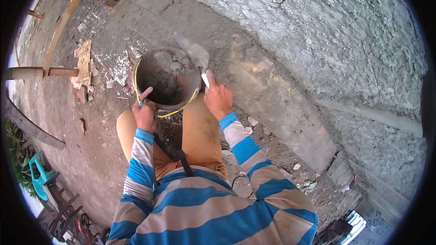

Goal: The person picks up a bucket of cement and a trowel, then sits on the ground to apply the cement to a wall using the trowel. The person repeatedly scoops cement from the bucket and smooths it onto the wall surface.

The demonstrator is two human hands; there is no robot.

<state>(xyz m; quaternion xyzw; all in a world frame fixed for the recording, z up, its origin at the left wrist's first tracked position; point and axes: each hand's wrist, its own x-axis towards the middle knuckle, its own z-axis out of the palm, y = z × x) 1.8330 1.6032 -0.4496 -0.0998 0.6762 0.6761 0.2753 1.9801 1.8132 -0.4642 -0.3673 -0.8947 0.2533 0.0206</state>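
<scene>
Between my knees is a round dark bucket (186,83) with a yellow handle (180,109) slanting along its near side. Grey mortar (165,68) lies inside it. My left hand (145,117) grips the bucket's near-left rim, one finger stretched over the edge. In my right hand (219,99), closed around its white grip, is a trowel (199,56). The trowel's blade, smeared by motion, points away from me just beyond the bucket's right rim.
A rough grey wall (327,31) rises on the right above a cement ledge (272,86). Wooden poles (63,29) and a broken board (82,63) are at the left. A curved plank (34,124) and a turquoise plastic chair (40,177) stand lower left. Rubble (297,167) lies right of me.
</scene>
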